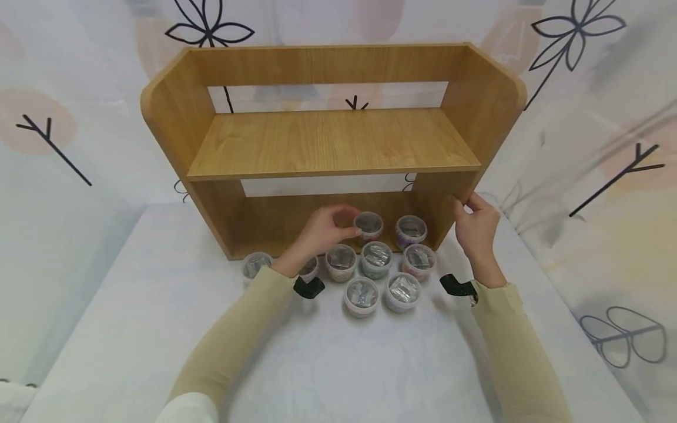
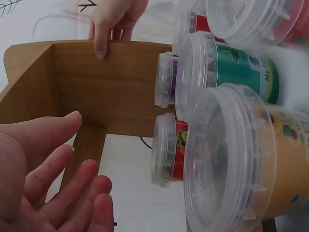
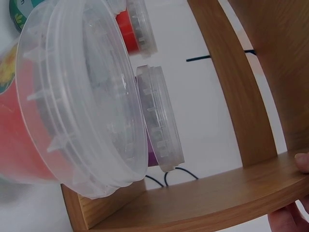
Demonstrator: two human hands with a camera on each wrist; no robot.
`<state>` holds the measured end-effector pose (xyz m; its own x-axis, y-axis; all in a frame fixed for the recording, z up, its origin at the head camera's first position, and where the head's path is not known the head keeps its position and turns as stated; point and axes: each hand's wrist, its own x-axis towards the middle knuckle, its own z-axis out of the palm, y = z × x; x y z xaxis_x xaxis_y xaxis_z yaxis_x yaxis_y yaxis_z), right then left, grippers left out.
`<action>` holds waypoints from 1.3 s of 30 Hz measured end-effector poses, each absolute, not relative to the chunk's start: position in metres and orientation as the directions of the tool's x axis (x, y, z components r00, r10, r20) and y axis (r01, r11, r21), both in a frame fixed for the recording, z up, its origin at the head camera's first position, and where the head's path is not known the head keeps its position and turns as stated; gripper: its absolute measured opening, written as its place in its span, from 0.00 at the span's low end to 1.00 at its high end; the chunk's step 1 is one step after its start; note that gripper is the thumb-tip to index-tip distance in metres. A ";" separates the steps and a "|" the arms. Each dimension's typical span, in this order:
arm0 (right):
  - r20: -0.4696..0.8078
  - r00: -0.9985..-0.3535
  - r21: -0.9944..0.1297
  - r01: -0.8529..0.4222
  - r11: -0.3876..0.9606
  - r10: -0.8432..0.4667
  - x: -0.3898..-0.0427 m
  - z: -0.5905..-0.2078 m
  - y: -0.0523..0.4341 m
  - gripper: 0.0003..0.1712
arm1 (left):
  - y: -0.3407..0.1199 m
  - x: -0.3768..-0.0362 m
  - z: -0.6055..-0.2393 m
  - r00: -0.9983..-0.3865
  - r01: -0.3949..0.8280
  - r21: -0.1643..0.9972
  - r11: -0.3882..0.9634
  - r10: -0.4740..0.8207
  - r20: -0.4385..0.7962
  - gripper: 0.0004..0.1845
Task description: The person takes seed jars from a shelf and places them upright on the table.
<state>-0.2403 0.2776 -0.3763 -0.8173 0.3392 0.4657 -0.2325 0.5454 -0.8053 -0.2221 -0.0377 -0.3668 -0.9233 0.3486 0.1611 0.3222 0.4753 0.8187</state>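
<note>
A small wooden shelf unit (image 1: 333,144) with two levels stands on a white-covered table. My right hand (image 1: 478,228) grips the front edge of its right side panel, thumb on the inner face. My left hand (image 1: 325,230) is at the lower level, fingers loosely bent and apart, beside a red-labelled lidded tub (image 1: 368,225). In the left wrist view a gap shows between my left fingers (image 2: 87,183) and the tubs. A purple tub (image 1: 411,229) sits right of the red one. Both stand at the front of the lower level.
Several more clear-lidded tubs stand on the table before the shelf, among them an orange tub (image 2: 285,159), a green tub (image 2: 241,72) and a red tub (image 3: 24,125). One tub (image 1: 256,265) stands apart at the left. Patterned white cloth (image 1: 84,117) hangs behind.
</note>
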 end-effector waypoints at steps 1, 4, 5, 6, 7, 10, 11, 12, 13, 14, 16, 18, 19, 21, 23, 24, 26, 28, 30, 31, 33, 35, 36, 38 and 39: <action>0.465 -0.818 -0.806 -0.231 0.545 0.340 -0.240 -0.376 0.277 0.19 | -0.037 -0.225 -0.367 -0.924 0.316 0.820 0.477 0.349 0.153 0.23; 0.470 -0.814 -0.804 -0.235 0.547 0.342 -0.241 -0.376 0.278 0.18 | -0.034 -0.233 -0.370 -0.925 0.300 0.824 0.480 0.356 0.130 0.24; 0.469 -0.814 -0.804 -0.234 0.547 0.343 -0.241 -0.376 0.278 0.19 | -0.033 -0.235 -0.371 -0.925 0.296 0.825 0.482 0.360 0.122 0.24; 0.472 -0.812 -0.803 -0.235 0.548 0.343 -0.241 -0.376 0.278 0.18 | -0.033 -0.238 -0.372 -0.924 0.295 0.825 0.481 0.365 0.118 0.25; 0.470 -0.813 -0.803 -0.232 0.549 0.344 -0.241 -0.376 0.278 0.19 | -0.032 -0.240 -0.374 -0.923 0.292 0.825 0.484 0.369 0.110 0.25; 0.466 -0.816 -0.805 -0.231 0.547 0.341 -0.242 -0.376 0.278 0.19 | -0.032 -0.246 -0.377 -0.922 0.281 0.825 0.491 0.377 0.089 0.26; 0.467 -0.817 -0.804 -0.231 0.548 0.340 -0.242 -0.376 0.278 0.18 | -0.032 -0.248 -0.378 -0.922 0.273 0.825 0.494 0.379 0.078 0.26; 0.467 -0.817 -0.803 -0.233 0.548 0.338 -0.242 -0.376 0.278 0.18 | -0.032 -0.250 -0.379 -0.923 0.263 0.829 0.493 0.380 0.067 0.27; 0.465 -0.819 -0.804 -0.233 0.547 0.336 -0.242 -0.376 0.278 0.18 | -0.032 -0.252 -0.380 -0.924 0.252 0.831 0.496 0.379 0.054 0.28; 0.466 -0.819 -0.805 -0.236 0.544 0.335 -0.243 -0.376 0.278 0.18 | -0.032 -0.254 -0.381 -0.924 0.241 0.836 0.493 0.380 0.043 0.28; 0.467 -0.819 -0.805 -0.237 0.544 0.334 -0.243 -0.375 0.278 0.18 | -0.032 -0.259 -0.383 -0.924 0.218 0.850 0.479 0.381 0.022 0.30; 0.464 -0.821 -0.808 -0.239 0.538 0.333 -0.243 -0.374 0.279 0.18 | -0.030 -0.264 -0.385 -0.925 0.192 0.868 0.457 0.380 0.004 0.31; 0.464 -0.821 -0.809 -0.239 0.538 0.333 -0.243 -0.374 0.279 0.18 | -0.030 -0.266 -0.386 -0.924 0.184 0.874 0.449 0.381 -0.002 0.31; 0.467 -0.819 -0.806 -0.241 0.540 0.333 -0.243 -0.375 0.279 0.18 | -0.028 -0.269 -0.388 -0.922 0.167 0.885 0.434 0.386 -0.014 0.32; 0.475 -0.816 -0.801 -0.244 0.547 0.331 -0.243 -0.375 0.279 0.18 | -0.026 -0.271 -0.389 -0.918 0.161 0.893 0.420 0.397 -0.021 0.33; 0.479 -0.813 -0.797 -0.246 0.551 0.330 -0.243 -0.376 0.279 0.18 | -0.025 -0.272 -0.390 -0.914 0.160 0.896 0.413 0.405 -0.024 0.34; 0.487 -0.809 -0.791 -0.250 0.558 0.328 -0.243 -0.377 0.279 0.17 | -0.023 -0.272 -0.390 -0.905 0.165 0.899 0.406 0.424 -0.025 0.36; 0.490 -0.808 -0.788 -0.250 0.563 0.326 -0.243 -0.377 0.280 0.17 | -0.022 -0.273 -0.391 -0.896 0.170 0.901 0.400 0.443 -0.028 0.37; 0.488 -0.809 -0.789 -0.249 0.562 0.327 -0.243 -0.377 0.280 0.18 | -0.021 -0.273 -0.393 -0.889 0.178 0.896 0.407 0.456 -0.031 0.37; 0.487 -0.810 -0.789 -0.247 0.562 0.327 -0.242 -0.377 0.280 0.18 | -0.020 -0.274 -0.394 -0.887 0.184 0.894 0.409 0.462 -0.029 0.37; 0.484 -0.811 -0.790 -0.244 0.562 0.328 -0.242 -0.377 0.280 0.18 | -0.019 -0.275 -0.395 -0.884 0.189 0.888 0.419 0.467 -0.032 0.37; 0.483 -0.812 -0.791 -0.244 0.561 0.328 -0.242 -0.377 0.280 0.18 | -0.019 -0.276 -0.396 -0.885 0.193 0.880 0.434 0.464 -0.035 0.36; 0.483 -0.811 -0.791 -0.244 0.560 0.329 -0.242 -0.377 0.280 0.18 | -0.019 -0.276 -0.397 -0.885 0.195 0.876 0.441 0.465 -0.037 0.36; 0.482 -0.811 -0.792 -0.243 0.560 0.331 -0.242 -0.378 0.280 0.18 | -0.019 -0.277 -0.397 -0.884 0.192 0.871 0.452 0.465 -0.046 0.37; 0.484 -0.811 -0.791 -0.244 0.560 0.330 -0.242 -0.378 0.279 0.18 | -0.019 -0.276 -0.397 -0.884 0.191 0.868 0.459 0.465 -0.051 0.37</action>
